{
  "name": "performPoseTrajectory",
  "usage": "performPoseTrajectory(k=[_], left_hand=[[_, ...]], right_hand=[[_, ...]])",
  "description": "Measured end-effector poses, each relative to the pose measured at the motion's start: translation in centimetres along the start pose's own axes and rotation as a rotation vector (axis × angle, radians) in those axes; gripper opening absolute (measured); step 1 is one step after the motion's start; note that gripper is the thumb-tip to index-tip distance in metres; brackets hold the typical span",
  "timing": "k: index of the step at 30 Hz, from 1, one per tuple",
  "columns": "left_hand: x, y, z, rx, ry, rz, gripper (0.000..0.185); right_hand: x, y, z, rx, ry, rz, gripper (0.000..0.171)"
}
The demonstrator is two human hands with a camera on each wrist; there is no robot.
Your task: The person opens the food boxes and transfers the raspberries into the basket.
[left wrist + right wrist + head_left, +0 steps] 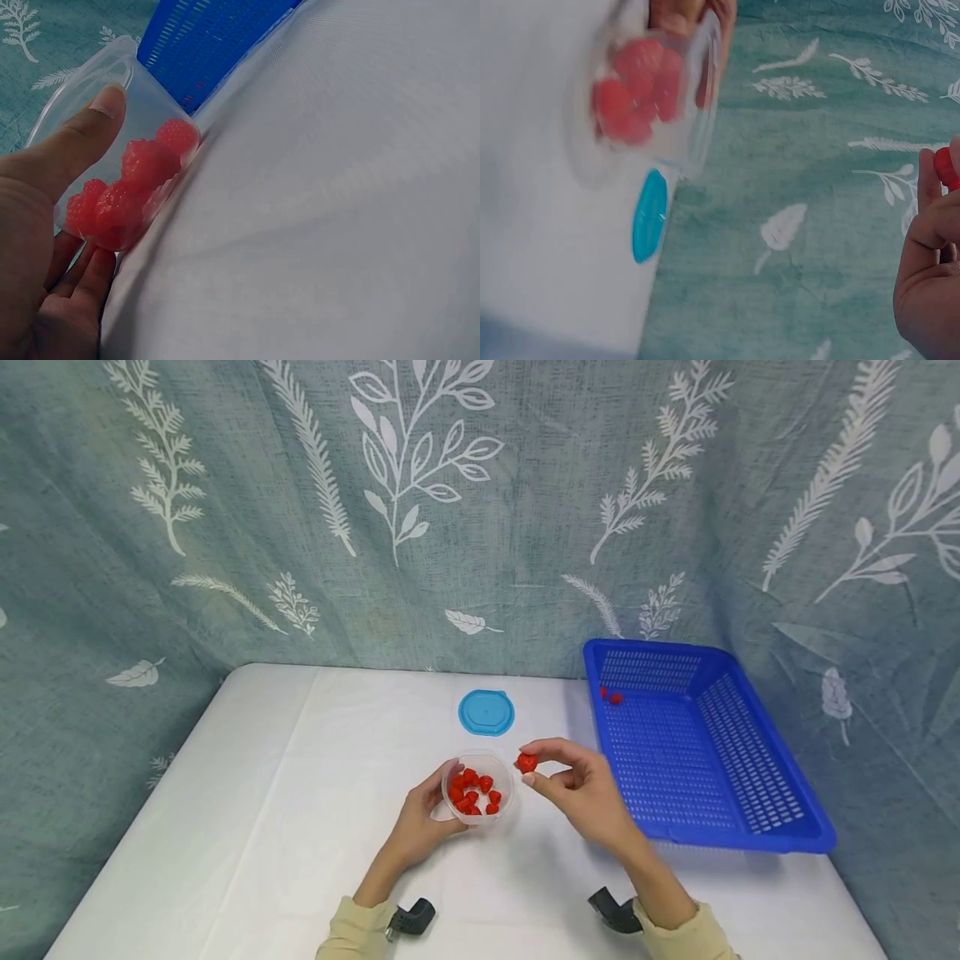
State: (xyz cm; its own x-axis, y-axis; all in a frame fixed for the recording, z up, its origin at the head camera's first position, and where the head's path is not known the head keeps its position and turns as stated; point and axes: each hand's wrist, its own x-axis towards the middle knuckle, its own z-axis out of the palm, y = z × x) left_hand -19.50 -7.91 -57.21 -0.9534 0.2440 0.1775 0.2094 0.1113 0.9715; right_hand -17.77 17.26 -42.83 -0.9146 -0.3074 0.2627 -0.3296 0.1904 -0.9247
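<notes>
A small clear plastic cup with several red raspberries stands on the white table. My left hand grips the cup from the left; in the left wrist view the thumb lies against the cup with the berries inside. My right hand pinches one red raspberry just right of the cup's rim; in the right wrist view this berry shows at the fingertips, with the cup blurred.
A round blue lid lies flat behind the cup. A blue slotted basket stands at the right with two red berries in its far left corner. A leaf-print curtain closes off the back and sides.
</notes>
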Motion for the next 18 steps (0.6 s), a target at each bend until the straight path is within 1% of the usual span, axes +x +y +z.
performPoseTrajectory(k=[2, 5, 9, 12, 16, 18], left_hand=[[0.0, 0.0, 0.0, -0.018, 0.003, 0.003, 0.092], [0.0, 0.1, 0.2, -0.026, 0.006, 0.004, 0.092], [0.0, 0.1, 0.2, -0.015, 0.004, -0.005, 0.091], [0.0, 0.1, 0.2, -0.004, 0.003, -0.014, 0.091], [0.0, 0.2, 0.3, 0.005, 0.009, -0.018, 0.092], [-0.1, 0.7, 0.4, 0.011, 0.017, -0.028, 0.092]], right_hand=[[0.3, -0.7, -1.0, 0.006, 0.031, -0.027, 0.027], [1.0, -1.7, -2.8, 0.021, 0.101, -0.068, 0.030], [2.0, -2.6, -5.6, 0.038, 0.203, -0.092, 0.032], [3.0, -2.5, -7.6, 0.015, 0.277, -0.086, 0.030], [4.3, -1.7, -10.1, -0.023, 0.385, -0.074, 0.027], [4.9, -1.1, -11.1, -0.030, 0.438, -0.079, 0.027]])
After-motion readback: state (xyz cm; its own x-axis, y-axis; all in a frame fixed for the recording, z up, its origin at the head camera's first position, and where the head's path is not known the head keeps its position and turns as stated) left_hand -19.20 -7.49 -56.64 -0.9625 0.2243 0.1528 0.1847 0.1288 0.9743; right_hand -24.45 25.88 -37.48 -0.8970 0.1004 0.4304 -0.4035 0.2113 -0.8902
